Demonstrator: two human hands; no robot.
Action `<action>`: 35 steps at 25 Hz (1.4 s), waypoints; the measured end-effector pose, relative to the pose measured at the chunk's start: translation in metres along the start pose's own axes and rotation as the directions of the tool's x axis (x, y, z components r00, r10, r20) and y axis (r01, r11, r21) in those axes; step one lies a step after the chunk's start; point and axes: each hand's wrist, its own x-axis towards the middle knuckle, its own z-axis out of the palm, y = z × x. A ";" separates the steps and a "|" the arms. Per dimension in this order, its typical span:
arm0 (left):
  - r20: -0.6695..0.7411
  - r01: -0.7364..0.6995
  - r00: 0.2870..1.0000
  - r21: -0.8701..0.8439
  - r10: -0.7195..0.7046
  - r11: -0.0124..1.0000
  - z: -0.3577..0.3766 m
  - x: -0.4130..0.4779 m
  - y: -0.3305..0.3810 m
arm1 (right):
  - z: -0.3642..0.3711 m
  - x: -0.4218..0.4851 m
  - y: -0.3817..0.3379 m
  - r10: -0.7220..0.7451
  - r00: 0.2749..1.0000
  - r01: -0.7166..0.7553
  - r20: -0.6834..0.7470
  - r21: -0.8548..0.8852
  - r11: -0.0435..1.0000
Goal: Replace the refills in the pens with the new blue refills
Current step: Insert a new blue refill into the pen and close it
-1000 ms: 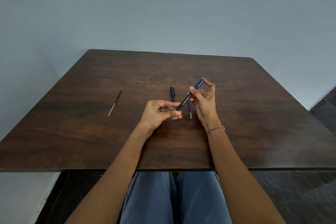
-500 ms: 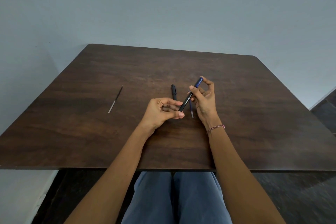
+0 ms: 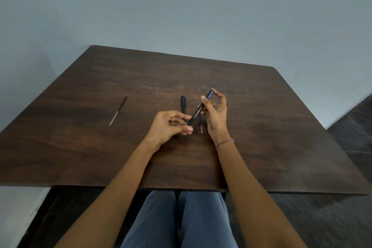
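While the table's far edge sits lower in the view than half a second ago, the pen [image 3: 198, 110] has kept its place between the two hands, slanted as before from lower left to upper right above the table [image 3: 281, 127]. Its barrel is black with small white lettering along the middle, and its upper end is blue. The right hand [image 3: 215, 113] grasps that upper part, thumb on the near side and fingertips curled over the blue tip. The left hand [image 3: 171, 125] pinches the lower end between thumb and forefinger, the other fingers folded in; this grip looks the same as in the earlier frames.

Just behind the held pen, a thin blue refill [image 3: 201, 124] lies on the wood, partly hidden by the barrel and the right hand. Just left of it lies a second black pen [image 3: 183, 104], its near end hidden behind the left hand. Well apart, toward the left side of the table, rests a slim dark refill [image 3: 118, 109] with a pale near end. A beaded bracelet [image 3: 225, 142] circles the right wrist.
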 end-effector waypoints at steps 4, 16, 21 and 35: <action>0.004 0.019 1.000 -0.020 -0.019 1.000 0.006 -0.001 0.002 | -0.005 0.000 -0.002 0.006 1.000 -0.006 -0.027 -0.009 1.000; -0.007 -0.122 0.991 0.323 0.131 0.938 0.057 0.005 0.015 | -0.041 0.013 -0.022 -0.010 0.997 -0.010 -0.070 -0.273 0.962; -0.029 -0.141 0.985 0.430 0.170 0.892 0.119 0.007 0.007 | -0.097 0.040 -0.056 0.014 0.995 -0.061 -0.100 -0.484 0.873; -0.084 0.154 0.988 0.542 -0.130 0.826 0.218 0.047 -0.005 | -0.171 0.087 -0.070 0.187 0.982 -0.082 0.024 -0.840 0.537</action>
